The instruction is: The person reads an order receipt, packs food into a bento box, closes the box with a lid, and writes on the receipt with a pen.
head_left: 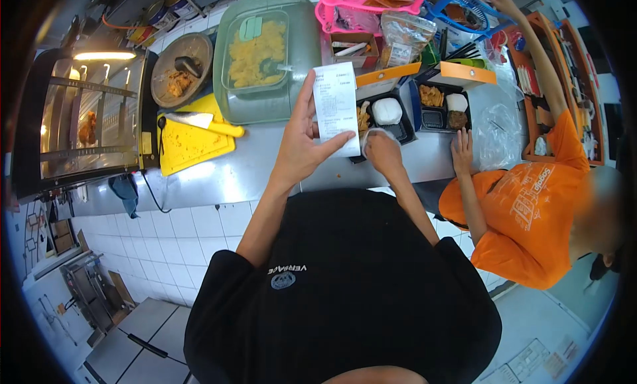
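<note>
My left hand (302, 135) grips a printed paper receipt (335, 109) upright, thumb across its front. My right hand (385, 150) is closed just right of the receipt, at the front of an open black meal box (398, 128). Clear thin plastic (393, 134) shows around its fingers; whether it is a bag or a wrapper I cannot make out. A white rice mound (387, 111) and some fried pieces (363, 117) lie in that box, partly behind the receipt. Beside it stands a second open meal box (434, 121) with fried food, rice and a brown piece.
A co-worker in an orange shirt (531, 198) stands at right, one hand by the second box, the other reaching to a blue basket (458, 12). A knife (199, 121) lies on a yellow cutting board (192, 148). A green-lidded tub (259, 59), food bowl (182, 69) and lit display warmer (93, 112) stand left.
</note>
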Demonstrator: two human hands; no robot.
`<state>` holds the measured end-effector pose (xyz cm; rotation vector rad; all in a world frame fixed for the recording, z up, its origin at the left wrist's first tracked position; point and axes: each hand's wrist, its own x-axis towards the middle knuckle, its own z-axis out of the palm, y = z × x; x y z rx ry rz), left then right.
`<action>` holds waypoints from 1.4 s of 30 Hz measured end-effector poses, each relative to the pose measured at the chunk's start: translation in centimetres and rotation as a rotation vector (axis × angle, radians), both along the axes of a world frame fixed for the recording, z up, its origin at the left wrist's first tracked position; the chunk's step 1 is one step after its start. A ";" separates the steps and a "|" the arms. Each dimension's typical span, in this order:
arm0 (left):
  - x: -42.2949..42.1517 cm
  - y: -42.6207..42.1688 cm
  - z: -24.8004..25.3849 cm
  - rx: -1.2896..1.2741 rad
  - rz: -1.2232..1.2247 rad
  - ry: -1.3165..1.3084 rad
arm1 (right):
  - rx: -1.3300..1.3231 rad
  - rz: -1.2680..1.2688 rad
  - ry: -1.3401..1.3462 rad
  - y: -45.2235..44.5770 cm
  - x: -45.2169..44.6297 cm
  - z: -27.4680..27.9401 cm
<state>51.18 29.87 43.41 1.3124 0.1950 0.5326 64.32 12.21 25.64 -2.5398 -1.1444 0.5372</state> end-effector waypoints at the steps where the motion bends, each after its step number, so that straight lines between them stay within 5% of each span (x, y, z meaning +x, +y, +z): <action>1: -0.3 -0.1 0.1 -0.009 0.011 0.003 | -0.035 -0.021 0.022 0.2 -0.2 1.0; 21: -1.8 5.9 0.2 -0.198 -0.290 0.084 | 0.174 -0.343 0.034 -1.5 -3.7 0.9; 42: -2.8 9.3 0.8 -0.220 -0.371 0.086 | 0.132 -0.365 0.114 0.7 -6.2 -0.4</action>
